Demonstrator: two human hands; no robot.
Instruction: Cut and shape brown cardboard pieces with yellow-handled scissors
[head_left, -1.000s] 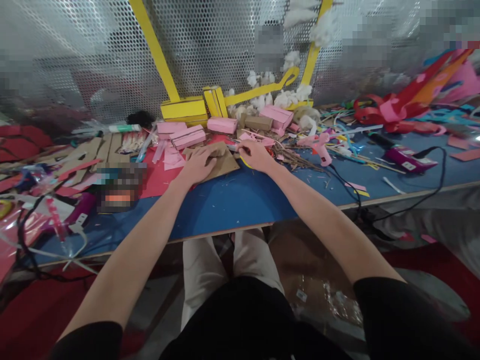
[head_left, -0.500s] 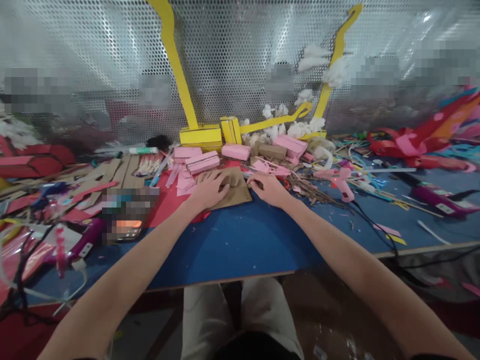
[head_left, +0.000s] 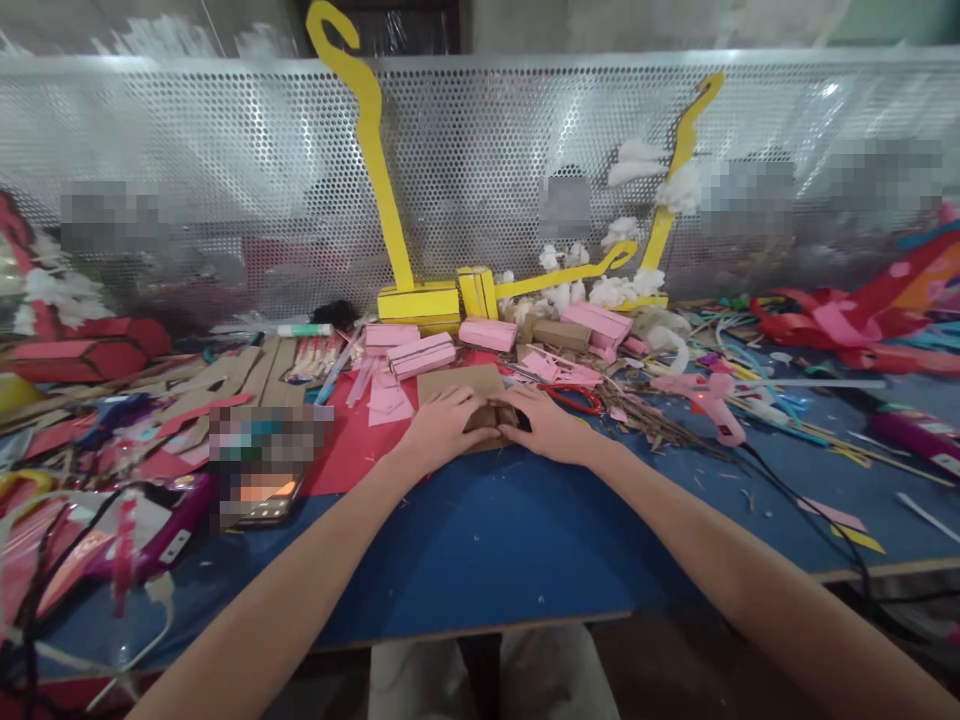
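My left hand (head_left: 450,425) and my right hand (head_left: 541,425) meet over a flat piece of brown cardboard (head_left: 461,380) on the blue table. Between them they grip a small folded brown cardboard piece (head_left: 499,415), mostly covered by the fingers. Both thumbs nearly touch at its near side. Just behind lie pink box-shaped pieces (head_left: 422,355) and a brown one (head_left: 561,333). Red-handled scissors (head_left: 576,398) rest right of my right hand, and red paper (head_left: 337,440) lies left of my left hand.
A pink glue gun (head_left: 716,400) with a black cord lies at the right. Yellow hooked shapes (head_left: 382,190) stand by the perforated metal screen (head_left: 480,150). A phone (head_left: 270,480) and cardboard strips (head_left: 262,375) are at the left. The blue table's (head_left: 480,560) front edge faces me.
The view has tilted upward. My right hand has moved left to meet my left hand, and both now hold the small folded cardboard; my left hand was spread over the flat cardboard.
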